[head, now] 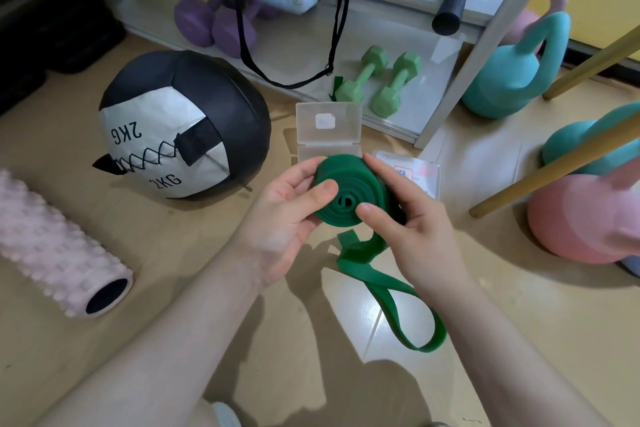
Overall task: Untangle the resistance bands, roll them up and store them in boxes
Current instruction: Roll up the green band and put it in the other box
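Note:
A green resistance band (pixel 349 196) is mostly wound into a flat coil held above the floor in the middle of the view. My left hand (pixel 287 215) grips the coil's left side, thumb pressed on its face. My right hand (pixel 412 222) grips the right side, thumb near the coil's centre. The band's loose tail (pixel 391 291) hangs down and loops on the floor below the hands. Just behind the coil stands a clear plastic box (pixel 328 128) with its lid open. A second clear box (pixel 420 172) with a label lies to its right, partly hidden by my right hand.
A black-and-white 2KG medicine ball (pixel 180 125) sits at left, a pink foam roller (pixel 55 246) further left. Green dumbbells (pixel 379 80) and purple dumbbells (pixel 214 21) lie under a shelf behind. Teal (pixel 509 73) and pink kettlebells (pixel 581 218) and wooden sticks (pixel 561 170) crowd the right.

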